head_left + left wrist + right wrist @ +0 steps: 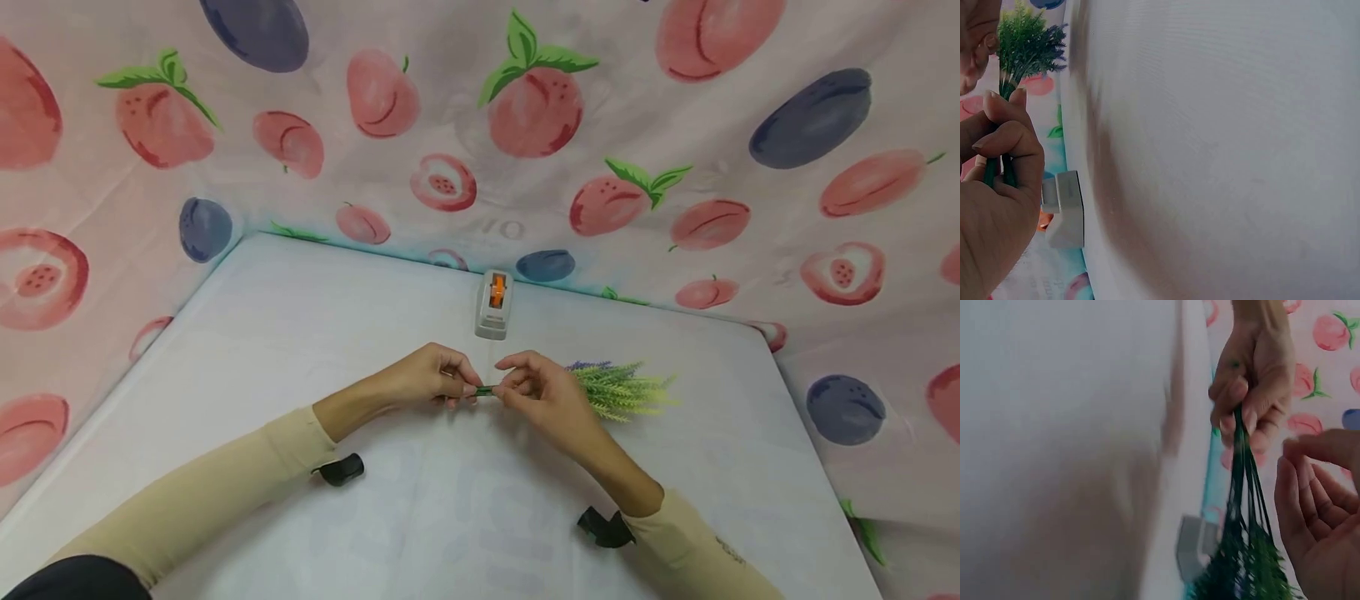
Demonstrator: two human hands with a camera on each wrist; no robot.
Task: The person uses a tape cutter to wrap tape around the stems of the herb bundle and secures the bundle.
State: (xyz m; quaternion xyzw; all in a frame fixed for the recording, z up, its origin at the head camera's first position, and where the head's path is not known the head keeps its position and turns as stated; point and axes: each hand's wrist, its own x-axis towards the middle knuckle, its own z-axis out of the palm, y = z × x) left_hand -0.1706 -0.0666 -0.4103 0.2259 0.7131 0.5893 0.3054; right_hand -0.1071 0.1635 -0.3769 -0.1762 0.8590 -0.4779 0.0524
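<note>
My left hand (pixel 435 375) grips a bunch of artificial flowers (pixel 622 390) by its thin green stems. In the right wrist view the stems (pixel 1244 469) fan out below the left hand (pixel 1257 381) toward the leafy heads. Yellow-green and purple sprigs point to the right in the head view, partly behind my right hand (pixel 551 400). The right thumb and fingertips (pixel 1288 450) come together beside the stems; I cannot tell whether something thin is between them. A grey tape dispenser (pixel 493 306) with an orange roll stands just beyond the hands, a faint strip running from it toward them.
The white table (pixel 300 300) is backed by a fruit-print cloth (pixel 450 100) at its far edge and sides. Black wrist-worn pieces (pixel 341 470) hang near both beige sleeves (pixel 217 467).
</note>
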